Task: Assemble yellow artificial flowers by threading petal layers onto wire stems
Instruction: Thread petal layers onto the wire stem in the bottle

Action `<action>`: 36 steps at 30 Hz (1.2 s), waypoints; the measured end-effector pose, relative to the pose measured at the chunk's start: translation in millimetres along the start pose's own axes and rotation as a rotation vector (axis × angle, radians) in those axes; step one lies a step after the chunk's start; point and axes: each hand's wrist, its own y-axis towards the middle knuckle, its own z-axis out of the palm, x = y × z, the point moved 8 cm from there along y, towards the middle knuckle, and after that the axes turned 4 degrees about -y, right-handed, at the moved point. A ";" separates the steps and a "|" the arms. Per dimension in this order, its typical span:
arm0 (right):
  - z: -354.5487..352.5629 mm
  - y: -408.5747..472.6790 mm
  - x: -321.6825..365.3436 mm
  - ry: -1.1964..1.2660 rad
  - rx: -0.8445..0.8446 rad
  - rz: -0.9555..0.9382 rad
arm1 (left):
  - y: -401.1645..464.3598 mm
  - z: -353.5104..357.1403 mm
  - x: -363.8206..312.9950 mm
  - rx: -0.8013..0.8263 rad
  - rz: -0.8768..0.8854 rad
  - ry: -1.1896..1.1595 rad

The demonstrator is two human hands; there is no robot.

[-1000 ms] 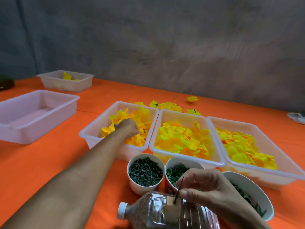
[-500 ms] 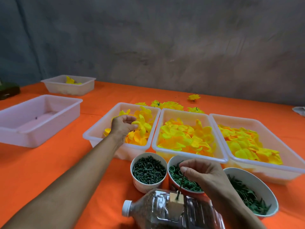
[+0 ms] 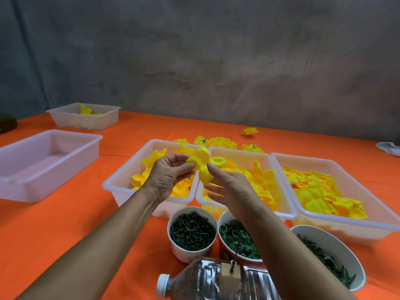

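Note:
I hold a yellow petal layer (image 3: pixel 204 168) in the air over the petal trays. My left hand (image 3: pixel 171 175) pinches its left side between thumb and fingers. My right hand (image 3: pixel 228 188) pinches its right side with the thumb tip up against the petals. Below, a thin dark wire stem (image 3: pixel 234 259) stands upright in a small block on a clear plastic bottle (image 3: pixel 207 282) lying on its side; neither hand touches it. Three white trays hold loose yellow petals: left tray (image 3: pixel 121 180), middle tray (image 3: pixel 240 150) and right tray (image 3: pixel 320 162).
A cup of dark green pegs (image 3: pixel 192 232), a cup of green rings (image 3: pixel 238 237) and a bowl of green leaf pieces (image 3: pixel 324 254) stand in front of the trays. An empty tray (image 3: pixel 43 167) and a far tray (image 3: pixel 84 119) sit left. Finished flowers (image 3: pixel 216 142) lie behind.
My left hand lifted a petal layer out of the left tray. My right hand let go of the wire stem and rose to take the layer's other side.

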 end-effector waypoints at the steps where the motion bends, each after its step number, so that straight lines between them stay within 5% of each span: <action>1: 4.6 4.4 -0.3 0.050 0.024 0.011 | -3.0 4.1 -0.8 0.023 0.005 0.015; 5: 0.6 14.1 -3.0 0.201 -0.097 0.002 | -11.0 11.2 -2.6 0.065 0.023 0.113; 10: -8.7 9.4 7.1 0.009 -0.221 -0.145 | -12.3 19.4 0.4 0.091 -0.071 0.191; 17: -8.5 0.5 19.5 -0.070 -0.171 -0.253 | -15.5 23.7 8.9 0.073 -0.186 0.221; 25: -3.6 14.1 2.1 0.064 -0.009 -0.096 | -10.7 14.9 -4.5 0.007 -0.030 0.339; 36: -0.2 40.3 -9.7 -0.106 -0.170 -0.087 | -6.9 2.3 4.7 0.047 -0.010 0.416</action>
